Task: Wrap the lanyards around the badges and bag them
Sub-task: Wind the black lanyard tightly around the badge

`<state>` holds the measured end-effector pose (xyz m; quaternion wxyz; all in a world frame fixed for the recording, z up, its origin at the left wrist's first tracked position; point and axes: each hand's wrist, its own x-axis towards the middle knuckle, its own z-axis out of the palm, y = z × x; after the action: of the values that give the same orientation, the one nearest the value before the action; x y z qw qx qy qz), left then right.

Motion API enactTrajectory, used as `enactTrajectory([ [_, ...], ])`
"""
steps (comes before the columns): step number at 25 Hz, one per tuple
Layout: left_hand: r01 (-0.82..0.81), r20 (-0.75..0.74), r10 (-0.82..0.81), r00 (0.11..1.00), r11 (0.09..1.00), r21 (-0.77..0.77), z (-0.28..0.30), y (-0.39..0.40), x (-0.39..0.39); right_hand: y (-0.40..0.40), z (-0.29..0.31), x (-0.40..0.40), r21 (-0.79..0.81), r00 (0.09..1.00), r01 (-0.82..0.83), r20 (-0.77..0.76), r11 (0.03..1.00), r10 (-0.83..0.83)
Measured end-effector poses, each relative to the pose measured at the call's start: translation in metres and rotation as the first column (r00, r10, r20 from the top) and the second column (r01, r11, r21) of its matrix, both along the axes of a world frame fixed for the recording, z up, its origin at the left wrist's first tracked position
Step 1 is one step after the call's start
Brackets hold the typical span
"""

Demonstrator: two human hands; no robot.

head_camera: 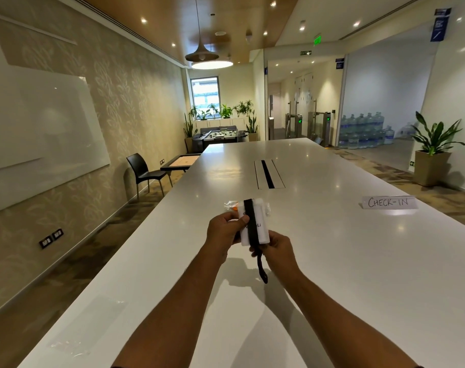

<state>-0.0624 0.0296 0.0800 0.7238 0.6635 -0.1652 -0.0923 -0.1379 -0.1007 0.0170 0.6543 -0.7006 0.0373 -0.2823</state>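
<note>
Badge held up between both hands, lanyard partly wrapped, tail hanging.

Left hand (222, 229) pinches the badge (254, 225) at its left edge, thumb over the front; right hand (277, 247) grips its near bottom corner, fingers curled where the black lanyard (252, 221) leaves. Badge long axis runs away from the person; strap lies along it. Loose tail drops just below the right hand, nearer that hand. Clear bag (74, 343) lies on the table (358, 261) well to the left, nearer the person.
</note>
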Motion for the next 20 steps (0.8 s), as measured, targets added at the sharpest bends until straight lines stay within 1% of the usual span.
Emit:
enactTrajectory([
  [2,-0.136,0.024,0.136,0.99,0.99,0.021,0.001,0.0,0.006,0.004,-0.005,-0.002,-0.001,0.996,-0.063,-0.062,0.998,0.063],
  [4,-0.213,0.069,0.21,0.975,0.976,0.045,-0.001,0.002,0.011,0.004,-0.008,-0.007,-0.004,0.987,-0.132,-0.09,0.991,0.131],
  [8,-0.256,0.107,0.247,0.963,0.962,0.089,-0.008,0.005,0.016,0.003,-0.009,-0.012,-0.056,0.966,-0.239,-0.115,0.969,0.231],
  [12,-0.269,0.096,0.258,0.961,0.953,0.138,-0.014,0.002,0.018,0.0,-0.01,-0.009,-0.118,0.949,-0.285,-0.173,0.951,0.263],
  [14,-0.315,0.138,0.294,0.946,0.933,0.174,-0.019,0.001,0.016,0.001,-0.011,-0.009,-0.12,0.933,-0.327,-0.199,0.937,0.3],
  [15,-0.335,0.136,0.315,0.939,0.926,0.174,-0.023,0.0,0.015,0.002,-0.012,-0.009,-0.122,0.923,-0.351,-0.211,0.928,0.321],
  [17,-0.353,0.077,0.345,0.936,0.922,0.158,-0.027,-0.002,0.014,0.003,-0.014,-0.008,-0.151,0.905,-0.386,-0.253,0.91,0.342],
  [20,-0.35,-0.048,0.357,0.933,0.93,0.113,-0.027,-0.004,0.013,0.001,-0.019,-0.007,-0.211,0.888,-0.393,-0.339,0.895,0.31],
])
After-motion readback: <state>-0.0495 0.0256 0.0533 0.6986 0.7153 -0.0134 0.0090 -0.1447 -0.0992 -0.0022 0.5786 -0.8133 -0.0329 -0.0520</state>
